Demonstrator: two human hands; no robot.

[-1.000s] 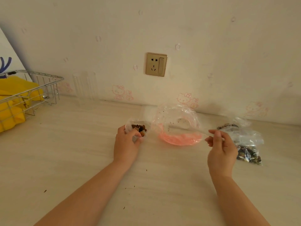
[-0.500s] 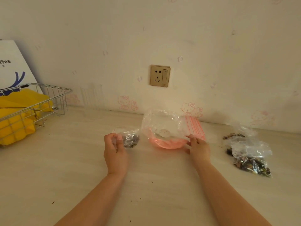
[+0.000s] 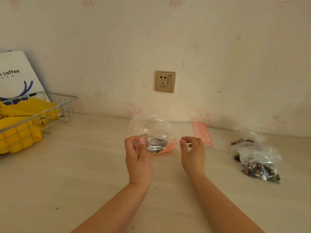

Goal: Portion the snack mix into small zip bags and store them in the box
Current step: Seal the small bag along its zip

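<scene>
The counter (image 3: pixel 70 165) is pale and wood-patterned, with little dark crumbs scattered on it. It meets a cream wall (image 3: pixel 218 47) that has faint pink cartoon cats on it, and a gold power socket (image 3: pixel 165 81) sits in the middle of that wall.

The left hand (image 3: pixel 137 153) is held up above the counter and pinches a small zip bag (image 3: pixel 155 142) with some dark snack mix at its bottom. The right hand (image 3: pixel 192 153) is just beside it, fingers loosely curled and holding nothing.

Behind the small bag is a bigger clear bag (image 3: pixel 148 123) with pink along the bottom. A stack of empty zip bags (image 3: pixel 201 132) with red strips lies by the wall. The big snack mix bag (image 3: pixel 258 163) lies well off to the right, with a few bits spilled beside it.

On the far left sits a wire basket (image 3: pixel 55 106) with yellow things (image 3: pixel 20 125) in it. A white coffee bag (image 3: pixel 15 74) leans on the wall behind it.
</scene>
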